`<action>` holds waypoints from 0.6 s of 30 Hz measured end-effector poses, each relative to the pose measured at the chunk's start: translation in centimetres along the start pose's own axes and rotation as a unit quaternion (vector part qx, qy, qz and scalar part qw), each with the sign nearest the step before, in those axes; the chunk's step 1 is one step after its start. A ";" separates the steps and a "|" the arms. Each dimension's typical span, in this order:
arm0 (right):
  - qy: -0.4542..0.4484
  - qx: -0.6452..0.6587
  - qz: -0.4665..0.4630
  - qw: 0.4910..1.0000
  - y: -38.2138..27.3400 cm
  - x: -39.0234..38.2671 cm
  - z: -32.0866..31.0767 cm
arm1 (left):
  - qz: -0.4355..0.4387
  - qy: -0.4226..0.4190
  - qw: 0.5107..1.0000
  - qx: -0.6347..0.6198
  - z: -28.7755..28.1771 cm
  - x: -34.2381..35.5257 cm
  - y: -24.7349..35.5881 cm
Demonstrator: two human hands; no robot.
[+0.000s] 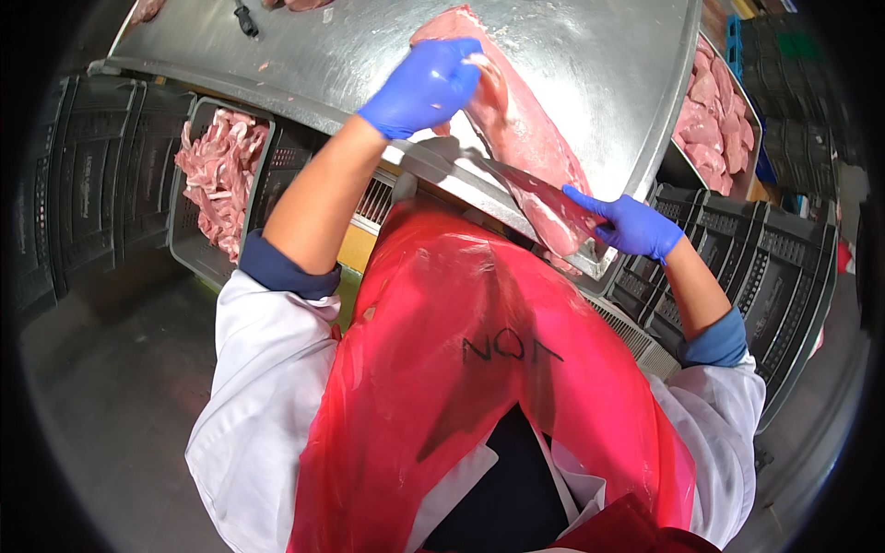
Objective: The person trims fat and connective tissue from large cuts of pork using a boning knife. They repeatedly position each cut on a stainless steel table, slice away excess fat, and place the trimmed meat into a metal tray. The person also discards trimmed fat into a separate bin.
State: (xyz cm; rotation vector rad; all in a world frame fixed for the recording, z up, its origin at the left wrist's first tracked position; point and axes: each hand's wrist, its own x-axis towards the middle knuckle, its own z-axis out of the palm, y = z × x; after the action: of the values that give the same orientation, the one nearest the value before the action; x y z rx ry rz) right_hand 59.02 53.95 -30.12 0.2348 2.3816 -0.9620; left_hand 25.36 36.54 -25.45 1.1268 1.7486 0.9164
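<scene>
A: Red plastic apron (479,387) closest to lens, white coat sleeves (267,369) either side, navy cuffs pushed up. Main item?

B: Long slab of raw pink meat (530,147), lying on the steel bench (599,64), running from mid-bench down to the near edge, its lower end hanging just over the rim.

A: Left hand?

B: Left hand (424,88), blue glove, on the upper end of the meat, grip clenched on a fold of it at the top edge.

A: Right hand?

B: Right hand (631,226), blue glove too, at the lower end by the bench edge. Fingers extended, touching the meat's side; can't tell if the grip is closed on it or just pressing.

A: Around it?

B: Grey crate (198,249) below the bench on the person's left, holding raw meat strips (217,170). Metal tray (678,166) at the right past the bench edge, filled with pink meat cuts (719,120). Black empty-looking crates (756,267) stacked low right, more dark crates (83,175) far left. Small dark object (245,18) at the top of the bench, too small to identify. Another piece of meat (300,4) at the top edge, mostly cropped.

A: Floor?

B: Grey floor (120,396), wet-looking.
</scene>
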 end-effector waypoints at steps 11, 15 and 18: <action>0.217 0.262 0.013 0.940 -1.5 3.0 5.9 | 0.238 -0.132 0.957 -0.098 10.8 5.8 15.3; 0.345 0.198 0.066 0.915 0.5 5.4 9.4 | 0.189 -0.258 0.943 0.091 21.5 8.5 18.3; 0.423 0.379 0.068 0.820 1.8 2.8 10.3 | 0.359 -0.039 0.904 0.231 20.5 10.1 8.5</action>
State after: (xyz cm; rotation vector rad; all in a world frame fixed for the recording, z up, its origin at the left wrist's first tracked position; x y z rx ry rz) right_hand 61.79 48.03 -38.78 1.3625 2.4594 -2.0100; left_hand 44.43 51.52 -28.27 2.1793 1.5247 0.8603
